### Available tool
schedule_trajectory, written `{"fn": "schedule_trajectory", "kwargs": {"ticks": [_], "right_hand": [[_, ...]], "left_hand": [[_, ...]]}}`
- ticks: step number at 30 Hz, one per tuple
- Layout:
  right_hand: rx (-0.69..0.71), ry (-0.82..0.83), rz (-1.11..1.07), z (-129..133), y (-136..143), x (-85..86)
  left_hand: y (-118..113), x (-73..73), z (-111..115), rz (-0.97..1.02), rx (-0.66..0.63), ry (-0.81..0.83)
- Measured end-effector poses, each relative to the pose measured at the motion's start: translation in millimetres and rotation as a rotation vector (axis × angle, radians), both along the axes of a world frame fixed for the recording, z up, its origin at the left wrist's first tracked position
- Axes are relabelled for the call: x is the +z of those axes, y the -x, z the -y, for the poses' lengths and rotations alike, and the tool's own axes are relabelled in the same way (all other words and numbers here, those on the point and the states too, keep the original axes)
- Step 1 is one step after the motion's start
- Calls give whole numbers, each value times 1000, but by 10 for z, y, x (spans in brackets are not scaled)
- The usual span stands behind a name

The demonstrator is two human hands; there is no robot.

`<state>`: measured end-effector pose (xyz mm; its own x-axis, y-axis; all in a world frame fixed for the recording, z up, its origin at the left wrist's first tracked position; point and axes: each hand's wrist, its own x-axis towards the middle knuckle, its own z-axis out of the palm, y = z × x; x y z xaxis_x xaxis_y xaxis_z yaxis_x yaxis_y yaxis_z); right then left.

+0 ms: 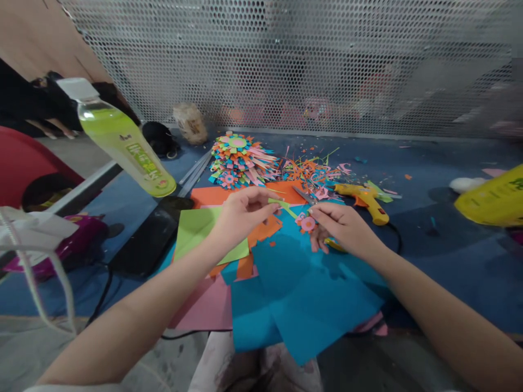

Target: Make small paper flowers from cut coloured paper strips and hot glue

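Observation:
My left hand [249,209] pinches one end of a thin light-green paper strip [288,209]. The strip slants down toward my right hand [333,220], whose fingers are closed on a small pink and orange paper flower [307,223]. Scissors [303,194] are also in my right hand, their blades pointing up and left, with part of a yellow handle showing below the palm. Beneath both hands lie blue paper sheets [302,305], orange paper pieces [265,230] and a light-green sheet [196,231].
Behind my hands sit a pile of fringed paper flowers [241,163] and paper scraps [306,171]. A yellow glue gun [363,198] lies right of them. To the left are a black phone-like slab [151,237] and a drink bottle [126,141]. Perforated metal [286,65] rises behind.

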<state>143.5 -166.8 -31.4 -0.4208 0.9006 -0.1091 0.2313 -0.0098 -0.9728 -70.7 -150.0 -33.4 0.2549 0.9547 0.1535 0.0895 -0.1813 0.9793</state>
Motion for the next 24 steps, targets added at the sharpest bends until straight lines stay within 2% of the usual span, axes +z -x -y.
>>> {"fn": "schedule_trajectory", "kwargs": {"ticks": [3, 7, 13, 18, 24], "right_hand": [[31, 121, -67, 9, 9, -28], [27, 157, -146, 15, 15, -19], [-24, 60, -41, 19, 6, 7], [-89, 47, -93, 46, 29, 18], [-86, 23, -81, 94, 54, 61]], "left_hand": [[-7, -30, 3, 8, -20, 4], [-28, -38, 12, -6, -20, 5], [-45, -26, 25, -45, -18, 8], [-48, -25, 41, -73, -33, -3], [-76, 12, 78, -30, -23, 70]]}}
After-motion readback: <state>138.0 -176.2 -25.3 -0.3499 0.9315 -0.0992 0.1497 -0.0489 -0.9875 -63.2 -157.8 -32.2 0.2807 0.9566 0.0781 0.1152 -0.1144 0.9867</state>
